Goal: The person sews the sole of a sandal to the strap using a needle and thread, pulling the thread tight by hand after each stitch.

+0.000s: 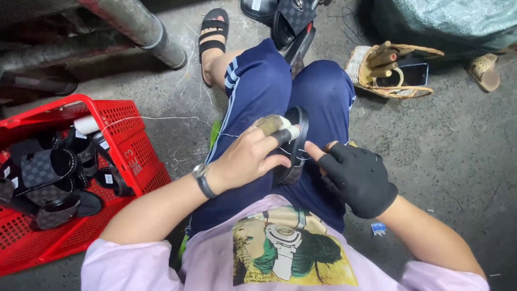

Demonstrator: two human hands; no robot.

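A black sandal (295,141) stands on its edge between my knees, on my blue track trousers. My left hand (252,156), with taped fingertips and a wristwatch, grips the sandal from the left side. My right hand (353,175) wears a black fingerless glove and pinches at the sandal's right edge, where a thin white thread (237,136) runs across. The thread trails off to the left toward a white spool (86,124). Whether a needle is held I cannot tell.
A red plastic crate (132,161) at my left holds several black and checkered sandals. More sandals (285,19) lie ahead by my foot. A small wicker basket (396,67) with spools and a phone sits at the right. A grey pipe (142,29) slants upper left.
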